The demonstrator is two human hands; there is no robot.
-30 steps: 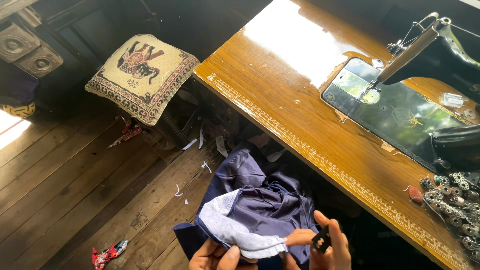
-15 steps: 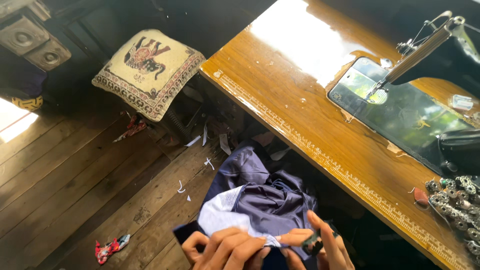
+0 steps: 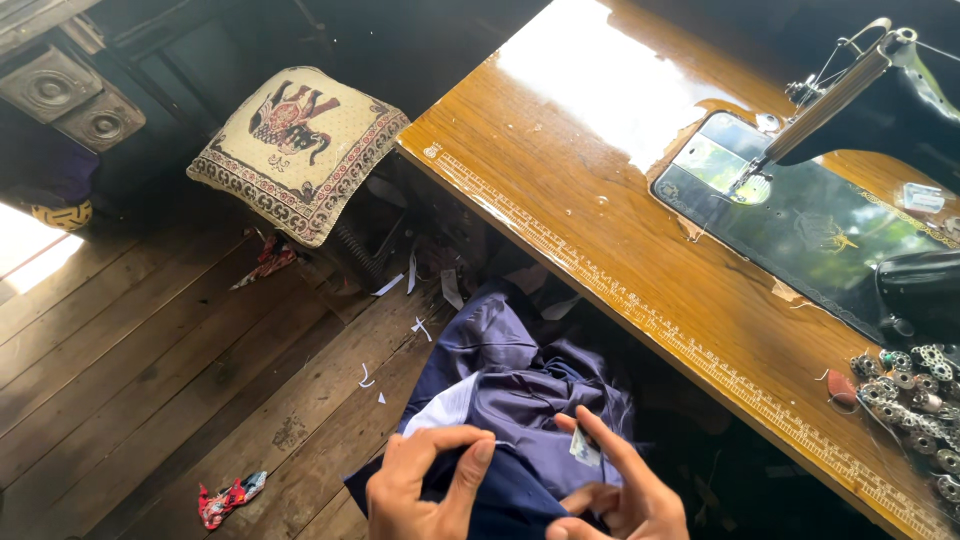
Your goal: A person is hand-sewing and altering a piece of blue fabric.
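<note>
- At six o'clock in the head view, both hands work on a bundle of dark navy-blue satin cloth (image 3: 520, 400) that spills from the lap down toward the wooden plank floor (image 3: 150, 370).
- Left hand (image 3: 425, 485): thumb and forefinger closed together, pinching a fold of that cloth beside its pale white lining patch (image 3: 445, 408). A second ago this hand sat lower and cupped the lining; now it has risen and the fingers have drawn in.
- Right hand (image 3: 620, 495): forefinger stretched toward eleven o'clock, the other fingers curled; a small whitish tag (image 3: 585, 448) sits against the forefinger. I cannot tell whether it is clamped or merely touched. The small dark object it held a second ago no longer shows.
- The lining shows less than before, more of it tucked under navy folds.
- At one o'clock, a long polished brown wooden sewing table (image 3: 600, 200) with a ruler strip printed along its near edge, and a black sewing machine (image 3: 850, 200) set into it at two o'clock.
- At three o'clock, a heap of silver metal bobbins (image 3: 915, 400) on the table's end.
- At ten o'clock, a square cream cushion with a dark animal print (image 3: 300, 140) on a stool; it lies further toward centre than earlier, the view having shifted.
- At seven o'clock, a red printed cloth scrap (image 3: 228, 497) on the floor.
</note>
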